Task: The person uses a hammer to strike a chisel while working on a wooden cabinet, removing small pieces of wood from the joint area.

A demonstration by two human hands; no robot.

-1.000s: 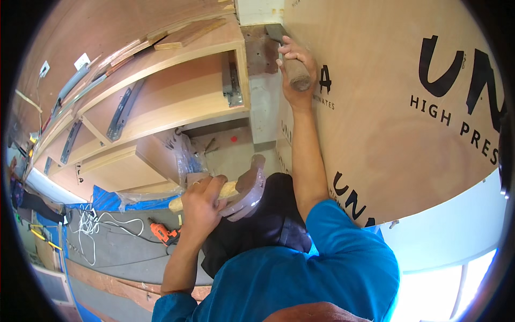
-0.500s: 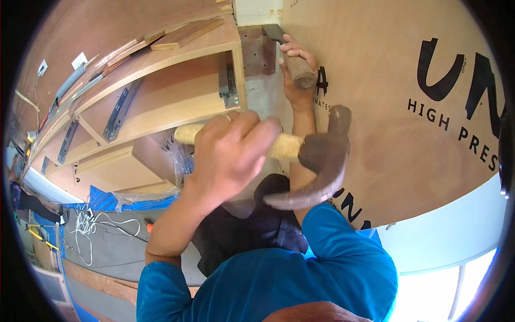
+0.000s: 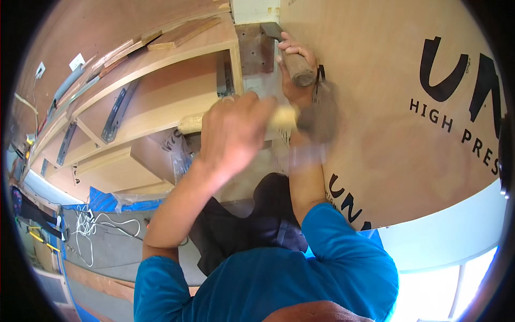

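My left hand (image 3: 233,131) is closed around the pale yellow handle of a claw hammer (image 3: 289,119). The hammer's dark head is smeared by motion and appears just below the butt of a chisel. My right hand (image 3: 295,64) grips this chisel (image 3: 300,72) by its worn wooden handle, with the fingers wrapped over the top. The flat dark blade points away from me, its far end over a reddish-brown patch (image 3: 255,51) with small holes, beside the tall wooden panel (image 3: 386,107). The exact contact of the blade's edge cannot be made out.
At left stands an open wooden cabinet (image 3: 171,107) with metal drawer slides (image 3: 119,114). Loose wood strips (image 3: 185,33) lie on its top. White cable (image 3: 85,222) is tangled on the grey floor, near blue plastic sheeting (image 3: 102,199). The printed panel fills the right side.
The hammer in my left hand has swung away from me and up toward the chisel's butt, its head now blurred. My right hand keeps the chisel in nearly the same place.
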